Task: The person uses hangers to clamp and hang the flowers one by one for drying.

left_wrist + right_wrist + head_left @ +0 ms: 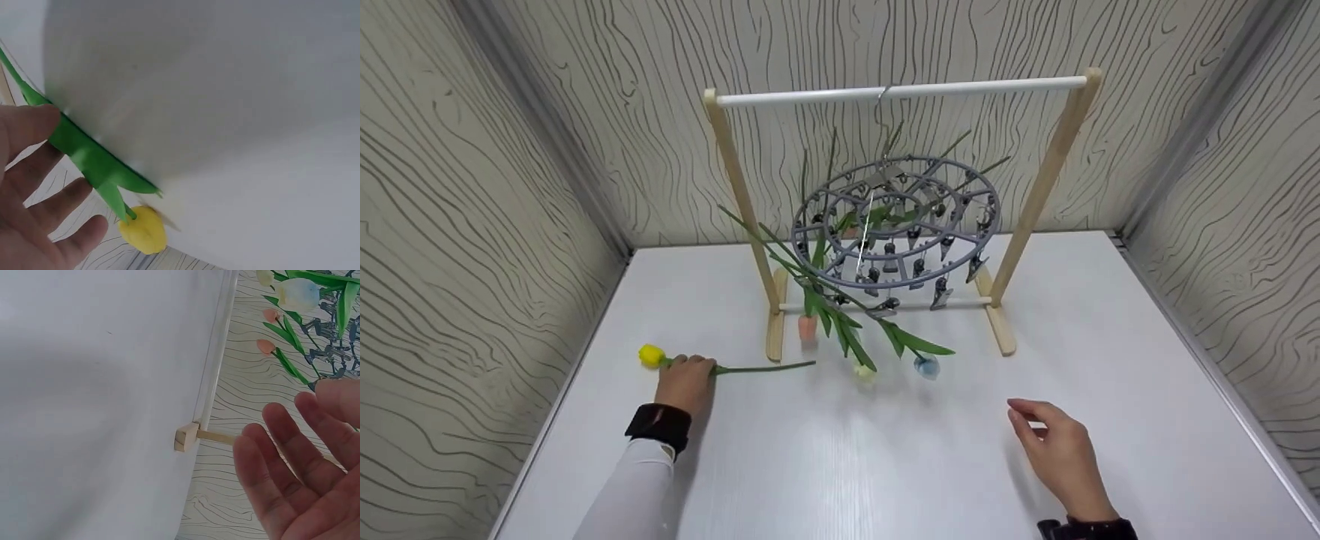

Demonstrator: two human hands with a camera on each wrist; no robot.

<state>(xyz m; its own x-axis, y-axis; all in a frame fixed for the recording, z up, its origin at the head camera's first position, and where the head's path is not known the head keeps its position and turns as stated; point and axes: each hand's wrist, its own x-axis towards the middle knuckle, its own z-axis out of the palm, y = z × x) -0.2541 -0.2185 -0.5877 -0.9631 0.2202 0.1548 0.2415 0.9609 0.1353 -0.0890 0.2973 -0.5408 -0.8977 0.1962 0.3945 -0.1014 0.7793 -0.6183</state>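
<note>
A yellow artificial tulip (651,355) lies on the left of the table, its green stem stretching rightward. My left hand (686,382) pinches it just below the bloom. In the left wrist view, the thumb is on the stem and the fingers are against the green leaves (93,160). On the right, my right hand (1061,450) hovers with loosely bent fingers and holds nothing. Several tulips hang bloom-down from a round grey clip hanger (896,283), among them a blue tulip (927,367) and a peach tulip (808,328).
The hanger hooks over the white bar (975,88) of a wooden stand (1042,184), whose feet rest on the white table (840,465). Many small clips (941,292) dangle below the rings. Patterned walls (660,112) enclose the back and sides.
</note>
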